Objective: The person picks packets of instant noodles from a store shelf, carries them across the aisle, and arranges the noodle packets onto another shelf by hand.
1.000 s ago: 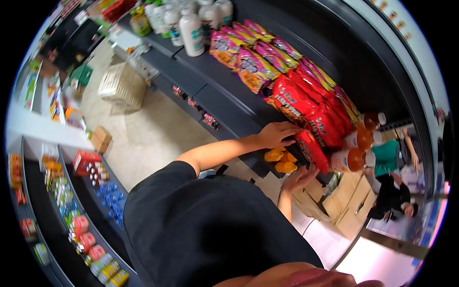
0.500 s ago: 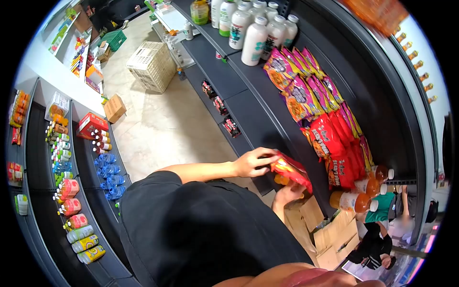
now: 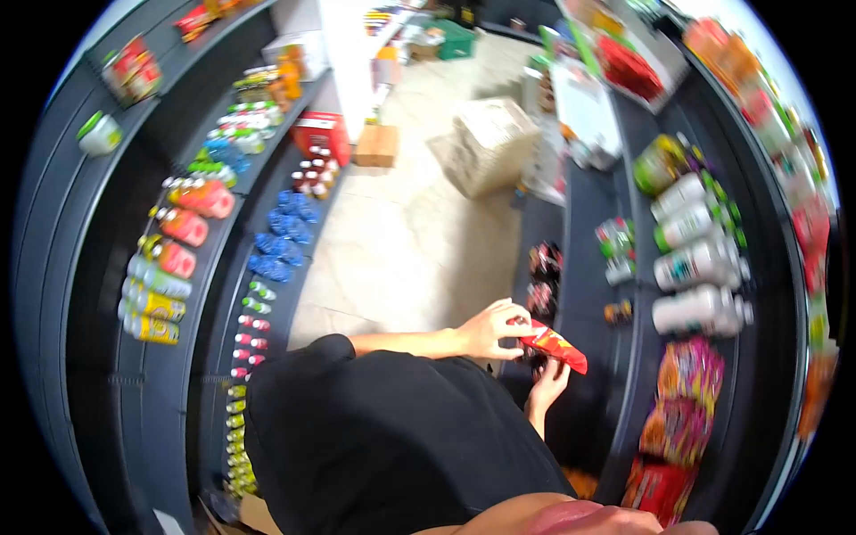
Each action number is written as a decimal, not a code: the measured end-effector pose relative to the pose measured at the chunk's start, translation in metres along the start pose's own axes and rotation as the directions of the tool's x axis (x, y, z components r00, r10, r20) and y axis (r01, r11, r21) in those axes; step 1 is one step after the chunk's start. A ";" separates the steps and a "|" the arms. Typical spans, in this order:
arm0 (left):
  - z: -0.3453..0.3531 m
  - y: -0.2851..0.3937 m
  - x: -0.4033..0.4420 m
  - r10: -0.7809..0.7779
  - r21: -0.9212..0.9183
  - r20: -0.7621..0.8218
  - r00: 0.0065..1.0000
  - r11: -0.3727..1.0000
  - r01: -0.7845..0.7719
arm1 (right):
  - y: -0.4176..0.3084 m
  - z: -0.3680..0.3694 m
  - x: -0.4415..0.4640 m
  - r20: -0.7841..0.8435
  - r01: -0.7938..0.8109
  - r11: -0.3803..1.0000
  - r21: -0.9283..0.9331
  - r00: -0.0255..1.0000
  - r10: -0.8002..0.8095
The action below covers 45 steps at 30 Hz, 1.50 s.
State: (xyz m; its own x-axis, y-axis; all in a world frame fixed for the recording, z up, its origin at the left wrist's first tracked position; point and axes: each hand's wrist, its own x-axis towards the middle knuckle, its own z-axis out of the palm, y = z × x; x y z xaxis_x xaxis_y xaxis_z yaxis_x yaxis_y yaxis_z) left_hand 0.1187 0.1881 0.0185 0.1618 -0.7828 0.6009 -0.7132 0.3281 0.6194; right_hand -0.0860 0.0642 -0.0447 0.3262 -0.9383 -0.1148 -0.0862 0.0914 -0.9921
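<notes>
A red snack packet (image 3: 560,348) with yellow-orange marks is held between my two hands, seen nearly edge-on. My left hand (image 3: 495,330) grips its upper left end with bent fingers. Lower down, my right hand (image 3: 549,385) holds it from below, its fingers partly hidden by the packet. Past the hands are dark wrapped packs (image 3: 542,299) on a low shelf. To the right, a higher shelf carries red packets (image 3: 658,486) and purple-and-orange packets (image 3: 678,428), with white bottles (image 3: 700,312) lined up beyond them.
On the left, a dark shelf unit (image 3: 94,357) carries pink-labelled bottles (image 3: 183,227), yellow cans (image 3: 153,328) and blue packs (image 3: 276,259). Down the aisle stand a cream crate (image 3: 495,147), a brown carton (image 3: 376,145) and a green crate (image 3: 456,40).
My view has swung right to left, bringing more of the left shelves and aisle into sight. Both hands still hold the red packet, now turned more edge-on. The image is more blurred.
</notes>
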 end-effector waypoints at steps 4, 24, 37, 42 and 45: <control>-0.061 -0.045 -0.024 -0.220 0.129 -0.098 0.970 0.964 0.232 | -0.004 0.106 0.060 0.212 0.013 0.998 -0.056 0.977 0.000; -0.225 -0.258 0.028 -0.589 0.081 -0.429 0.685 0.730 0.678 | 0.010 0.456 0.266 0.721 -0.077 0.972 -0.223 0.658 0.218; -0.387 -0.343 0.023 -0.318 0.040 -0.914 0.250 0.544 0.838 | -0.085 0.758 0.267 0.978 0.192 0.981 0.028 0.199 -0.067; -0.487 -0.352 -0.028 0.113 0.278 -0.959 0.259 0.540 0.795 | -0.102 0.887 0.184 0.954 0.146 0.953 0.264 0.103 -0.281; -0.567 -0.343 -0.034 0.376 0.372 -0.904 0.201 0.466 0.803 | -0.181 0.944 0.138 0.858 0.186 0.839 0.511 -0.042 -0.513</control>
State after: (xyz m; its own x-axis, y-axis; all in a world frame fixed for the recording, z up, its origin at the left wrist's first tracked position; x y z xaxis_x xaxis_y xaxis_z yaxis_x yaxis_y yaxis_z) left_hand 0.7444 0.4022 0.0724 0.3813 0.4439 0.8109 -0.4562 -0.6725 0.5827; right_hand 0.8632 0.2331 0.0713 0.8379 0.2783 0.4695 0.4690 0.0729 -0.8802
